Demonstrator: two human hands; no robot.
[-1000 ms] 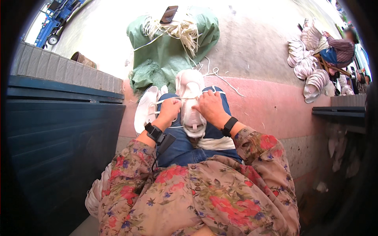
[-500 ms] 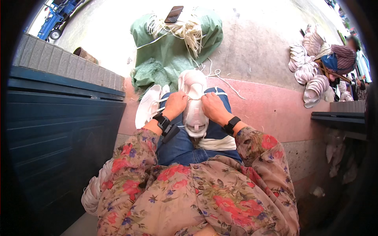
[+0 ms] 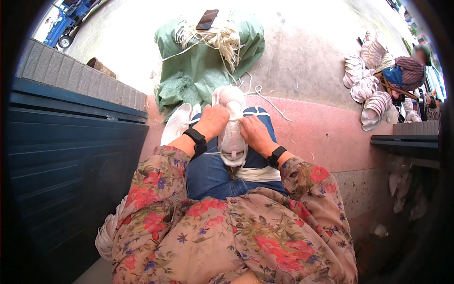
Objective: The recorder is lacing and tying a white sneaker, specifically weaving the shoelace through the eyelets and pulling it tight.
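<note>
A pale white-pink shoe (image 3: 229, 141) lies lengthwise on my jeans-covered lap, between both hands. My left hand (image 3: 213, 121) is closed at the left edge of its opening, the fingers pinching a white shoelace whose exact path is hidden under them. From the right side, my right hand (image 3: 256, 131) pinches the lace at the shoe's other edge, thumb and fingertips together. A loose white lace (image 3: 257, 112) crosses my right knee. Beside my left knee rests another white shoe (image 3: 178, 124), partly hidden by my left arm.
Ahead stands a green sack-covered heap (image 3: 189, 61) with a bundle of white laces (image 3: 222, 41) and a phone (image 3: 207, 19) on top. A dark blue panel (image 3: 71, 175) borders my left. At far right, a seated person (image 3: 407, 71) is near stacked shoe parts (image 3: 376, 110).
My left hand has shifted slightly right and up over the shoe's edge, its wrist turning. My right hand has come in a little closer to the shoe, which stays on my lap.
</note>
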